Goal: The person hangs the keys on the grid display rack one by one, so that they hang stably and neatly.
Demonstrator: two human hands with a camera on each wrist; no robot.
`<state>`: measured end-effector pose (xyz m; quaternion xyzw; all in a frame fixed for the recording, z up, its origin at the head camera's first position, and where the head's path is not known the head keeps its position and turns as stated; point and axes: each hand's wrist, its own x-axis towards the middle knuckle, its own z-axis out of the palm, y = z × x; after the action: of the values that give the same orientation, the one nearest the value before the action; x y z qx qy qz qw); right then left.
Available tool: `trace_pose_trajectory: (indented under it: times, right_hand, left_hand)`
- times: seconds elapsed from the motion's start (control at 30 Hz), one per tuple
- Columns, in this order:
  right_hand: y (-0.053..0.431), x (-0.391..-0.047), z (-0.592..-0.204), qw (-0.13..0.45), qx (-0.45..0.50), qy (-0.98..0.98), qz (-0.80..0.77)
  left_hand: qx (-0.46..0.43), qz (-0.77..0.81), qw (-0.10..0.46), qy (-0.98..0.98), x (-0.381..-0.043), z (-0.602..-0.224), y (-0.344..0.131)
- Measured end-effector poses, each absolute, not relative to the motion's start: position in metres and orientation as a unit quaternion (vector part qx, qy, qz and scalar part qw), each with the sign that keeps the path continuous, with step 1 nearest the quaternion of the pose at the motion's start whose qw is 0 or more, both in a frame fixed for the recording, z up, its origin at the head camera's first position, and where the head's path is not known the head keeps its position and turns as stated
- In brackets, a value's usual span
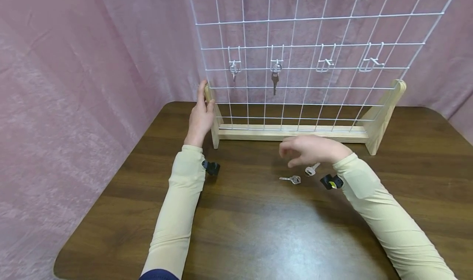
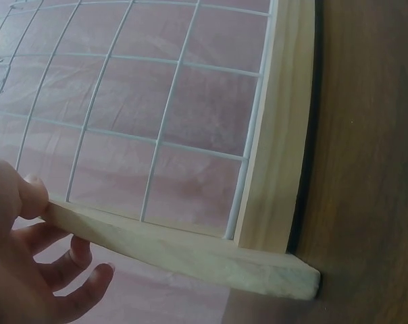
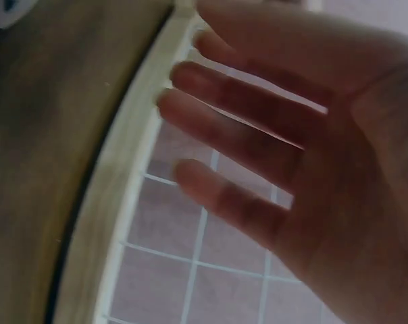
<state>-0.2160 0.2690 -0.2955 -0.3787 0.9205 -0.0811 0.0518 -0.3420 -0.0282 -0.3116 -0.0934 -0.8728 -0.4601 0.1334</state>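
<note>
My left hand [image 1: 200, 118] holds the left wooden end piece [image 2: 170, 256] of a white wire grid rack [image 1: 310, 87]. In the left wrist view the thumb lies on one side of the wood and fingers on the other. Over the table, in front of the rack's base bar, hovers my right hand [image 1: 314, 149], its fingers loosely bent and nothing between them. Below it lie two silver keys, one [image 1: 291, 179] pointing left and another [image 1: 312, 170] partly under the hand. Two keys hang by rings on the grid's left hooks: one [image 1: 234, 78] edge-on, one [image 1: 275, 82] darker.
Two white hooks on the grid's right side, one [image 1: 325, 62] and another [image 1: 371, 62], carry no keys. The rack's right wooden end piece [image 1: 388, 115] stands on the brown table [image 1: 258, 230]. Pink cloth [image 1: 92, 66] hangs behind.
</note>
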Motion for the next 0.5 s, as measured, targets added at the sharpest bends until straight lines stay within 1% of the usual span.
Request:
trace_pose_trajectory:
  times: [0.13, 0.27, 0.4, 0.5]
  right_hand:
    - [0.267, -0.217, -0.305, 0.132, -0.371, 0.915, -0.086]
    - [0.266, -0.219, -0.313, 0.186, -0.350, 0.913, -0.101]
    - [0.266, -0.221, -0.319, 0.222, -0.337, 0.908, -0.111]
    - [0.266, -0.224, -0.323, 0.232, -0.341, 0.904, -0.116]
  left_hand:
    - [-0.100, -0.459, 0.136, -0.872, -0.341, -0.311, -0.029]
    - [-0.104, -0.460, 0.138, -0.871, -0.340, -0.311, -0.029]
    - [-0.106, -0.460, 0.137, -0.871, -0.340, -0.311, -0.030]
    - [-0.107, -0.462, 0.138, -0.869, -0.339, -0.311, -0.030]
